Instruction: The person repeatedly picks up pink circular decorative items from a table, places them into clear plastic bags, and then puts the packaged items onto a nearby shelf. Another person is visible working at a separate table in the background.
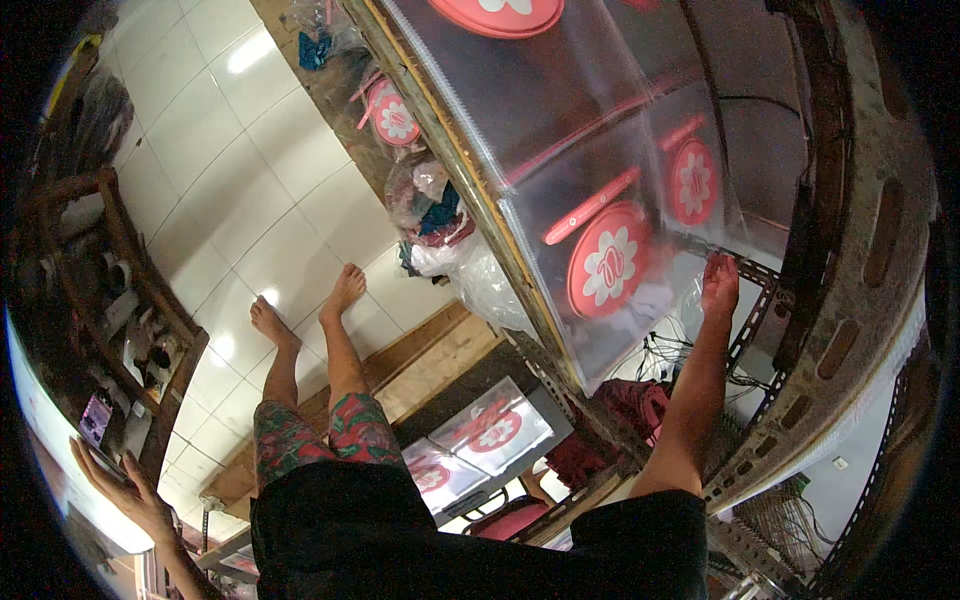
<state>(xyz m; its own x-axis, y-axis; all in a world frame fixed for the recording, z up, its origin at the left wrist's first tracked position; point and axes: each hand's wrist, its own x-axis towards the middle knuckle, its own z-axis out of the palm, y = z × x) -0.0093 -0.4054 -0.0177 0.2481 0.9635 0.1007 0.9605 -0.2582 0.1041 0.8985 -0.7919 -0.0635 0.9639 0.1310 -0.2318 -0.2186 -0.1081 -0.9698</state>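
Note:
My right hand (718,283) reaches out on a straight arm and lies on the lower edge of a clear plastic sleeve (560,110) spread over a worktable. Its fingers are stretched out flat, gripping nothing that I can see. Just to its left, inside the sleeve, is a red round fan with a white flower print (608,262); a second such fan (692,180) lies beyond it. My left hand (125,480) is far away at the lower left, fingers spread, palm against a white surface (60,470). My legs in patterned shorts (320,430) stretch toward a white tiled floor.
More packed red fans lie at the table's far end (497,12), on a side ledge (394,115) and below the table (480,430). Plastic bags with cloth (440,215) hang by the table's wooden edge. A slotted metal frame (850,260) runs along the right. Cluttered wooden shelves (120,300) stand at the left.

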